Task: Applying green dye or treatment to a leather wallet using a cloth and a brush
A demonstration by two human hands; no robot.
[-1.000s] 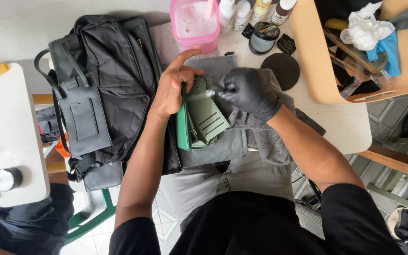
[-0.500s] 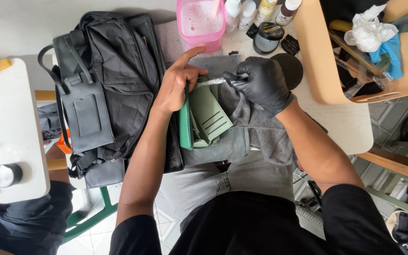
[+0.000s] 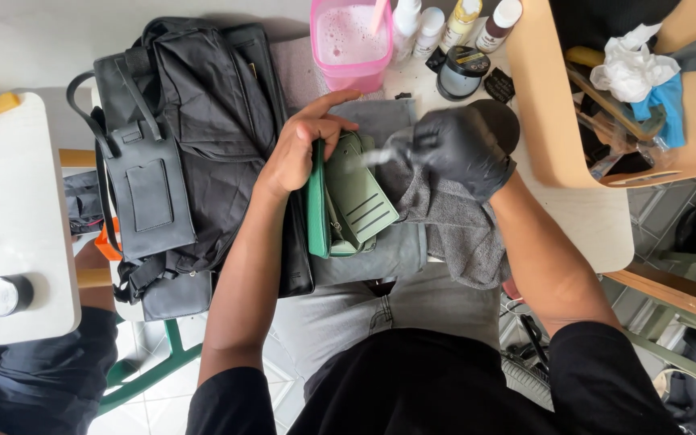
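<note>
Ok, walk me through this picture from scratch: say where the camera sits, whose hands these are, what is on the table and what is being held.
The camera is worn on a person's head and looks straight down, so you see that person's own arms and lap. The bare left hand steadies an open green wallet lying on a grey cloth. The right hand, in a black glove, holds a small pale tool against the wallet; it is too blurred to say what kind. A black bag lies to the left. At the table's far edge stand a pink tub of foamy liquid, several small bottles and a round tin.
</note>
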